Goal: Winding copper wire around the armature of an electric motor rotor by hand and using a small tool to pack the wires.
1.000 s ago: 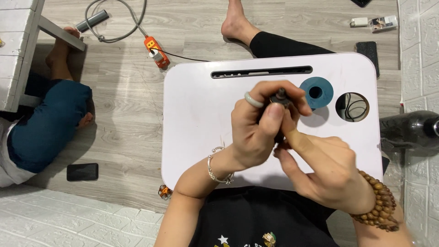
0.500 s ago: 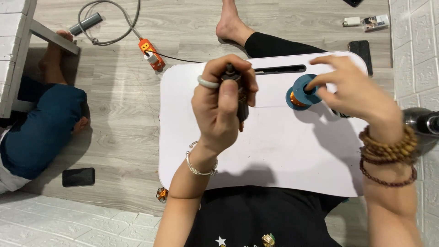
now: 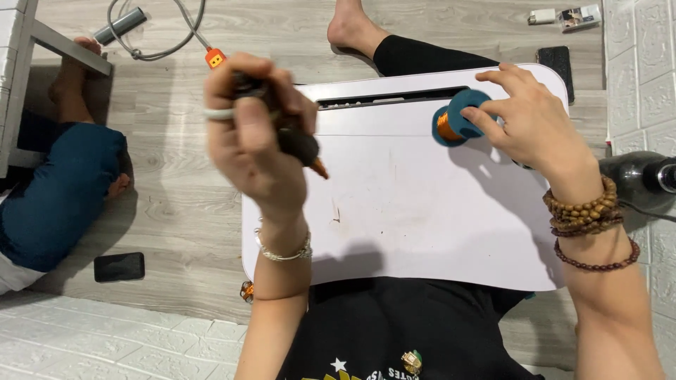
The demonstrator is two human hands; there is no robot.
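A dark, stubby tool with an orange tip (image 3: 299, 144) sits in the left hand (image 3: 257, 134), which is raised above the left part of the white lap table (image 3: 422, 211). The fingers curl tightly around the tool's body, the orange tip pointing down and to the right, clear of the tabletop. A pale ring circles one finger of that hand, and a thin silver bracelet (image 3: 283, 250) rings the wrist.

Near the far right corner of the lap table, a blue spool wound with copper-coloured wire (image 3: 458, 119) lies on its side. The right hand (image 3: 535, 123) rests against it, the thumb and fingertips pinching the spool's blue flange. Strands of brown wooden beads (image 3: 584, 211) wrap the right wrist.

A long dark slot (image 3: 391, 97) runs along the far edge of the lap table. The tabletop's middle shows a few faint marks.

Beyond the far edge, a bare foot (image 3: 352, 28) and black trouser leg stretch out on the wooden floor. Off the left edge, another person in blue trousers (image 3: 60, 190) sits on the floor, with a black phone (image 3: 120, 267) lying near them. A grey cable with an orange end (image 3: 215, 58) curls at the far left. A second dark phone (image 3: 556, 62) lies past the far right corner, and a dark rounded object (image 3: 637, 179) sits just off the right edge.
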